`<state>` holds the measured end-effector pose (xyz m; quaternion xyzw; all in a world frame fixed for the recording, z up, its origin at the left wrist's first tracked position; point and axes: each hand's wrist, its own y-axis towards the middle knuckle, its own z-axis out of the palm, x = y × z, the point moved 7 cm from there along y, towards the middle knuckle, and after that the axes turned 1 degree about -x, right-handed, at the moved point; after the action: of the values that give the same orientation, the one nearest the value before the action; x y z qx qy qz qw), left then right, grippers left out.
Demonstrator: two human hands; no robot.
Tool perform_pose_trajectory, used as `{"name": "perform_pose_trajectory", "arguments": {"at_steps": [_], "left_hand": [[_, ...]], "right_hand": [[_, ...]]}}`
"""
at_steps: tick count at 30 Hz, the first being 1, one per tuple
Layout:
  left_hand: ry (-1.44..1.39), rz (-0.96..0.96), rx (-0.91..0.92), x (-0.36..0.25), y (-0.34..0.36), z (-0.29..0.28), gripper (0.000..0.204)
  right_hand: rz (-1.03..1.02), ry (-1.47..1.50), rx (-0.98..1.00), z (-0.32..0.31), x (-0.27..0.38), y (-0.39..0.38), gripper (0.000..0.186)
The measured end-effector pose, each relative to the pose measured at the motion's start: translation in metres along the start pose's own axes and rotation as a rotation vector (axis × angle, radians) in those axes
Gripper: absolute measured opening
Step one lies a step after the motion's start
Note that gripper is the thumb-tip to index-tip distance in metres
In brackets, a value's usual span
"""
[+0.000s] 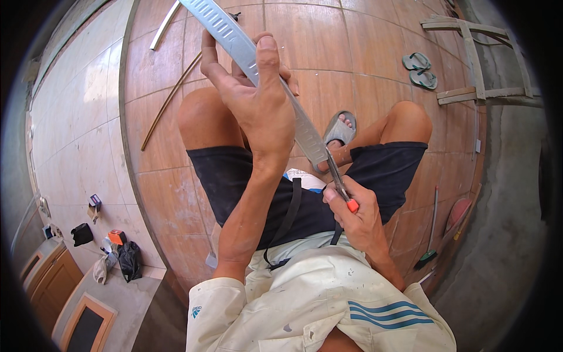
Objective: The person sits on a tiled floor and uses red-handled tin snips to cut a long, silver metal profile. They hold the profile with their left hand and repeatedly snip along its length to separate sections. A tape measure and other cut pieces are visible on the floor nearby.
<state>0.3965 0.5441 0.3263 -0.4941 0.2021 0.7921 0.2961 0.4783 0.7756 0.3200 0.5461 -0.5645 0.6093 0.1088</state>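
My left hand [264,117] is closed around a long grey metal strip [308,132] with rows of pressed ridges, its thumb lying along one edge. The strip slants from the upper middle down to the right, and its far end runs out of view. In my right hand [362,214] is a pair of metal snips [334,169] with an orange-red handle tip. The snips' blades meet the near end of the strip. Whether they are parted is too small to tell. Both hands are above my lap, between my bent knees.
Tiled floor [316,35] surrounds me. A thin brass-coloured rod [170,102] and a white strip [165,26] lie left. Right are flip-flops [423,79], a wooden frame [481,58] and a broom [431,234]. A black bag [130,261] and orange box [117,237] sit lower left.
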Motion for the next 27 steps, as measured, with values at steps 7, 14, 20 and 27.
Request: {"name": "perform_pose_trajectory", "arguments": {"at_steps": [7,14,20,27], "left_hand": [[-0.027,0.027,-0.003,-0.002,0.000,0.002,0.078],[-0.025,0.022,-0.029,-0.004,-0.001,0.001,0.081],[-0.082,-0.006,0.003,-0.003,-0.001,0.004,0.084],[-0.344,-0.245,0.102,0.021,0.006,-0.004,0.067]], "right_hand": [[0.003,0.028,0.022,0.002,-0.003,0.001,0.032],[0.022,0.075,0.024,0.005,-0.006,0.002,0.033],[-0.024,0.096,0.045,0.006,-0.010,-0.003,0.030],[-0.253,-0.066,0.020,0.002,0.013,-0.012,0.025]]}}
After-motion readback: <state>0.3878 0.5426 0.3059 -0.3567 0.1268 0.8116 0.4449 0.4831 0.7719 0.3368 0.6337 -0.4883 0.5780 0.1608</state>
